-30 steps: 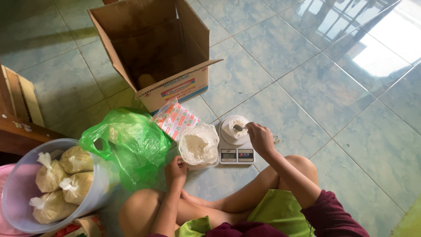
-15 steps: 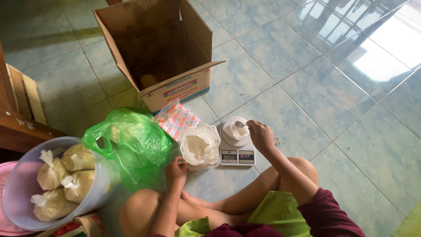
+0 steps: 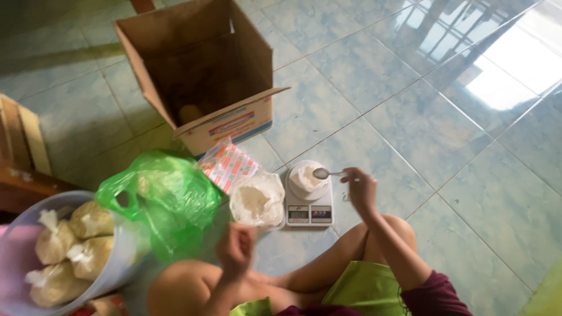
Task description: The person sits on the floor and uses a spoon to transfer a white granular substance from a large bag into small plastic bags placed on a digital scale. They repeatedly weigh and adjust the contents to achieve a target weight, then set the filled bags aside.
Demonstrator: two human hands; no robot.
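Metal spoon (image 3: 322, 173) hovering over small white powder-filled bag (image 3: 307, 177) sitting on flat white digital scale (image 3: 309, 205). Right hand (image 3: 360, 188) pinching spoon handle. Left hand (image 3: 237, 248) blurred, curled; grip unclear. Open bag of white flour (image 3: 256, 200) lying left of scale; crinkled green plastic bag (image 3: 161, 196) further left.

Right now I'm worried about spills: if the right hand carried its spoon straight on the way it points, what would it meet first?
Probably the small bag of white powder on the scale. The right hand holds the spoon pointing left, its bowl at the bag's rim; its height above is unclear.
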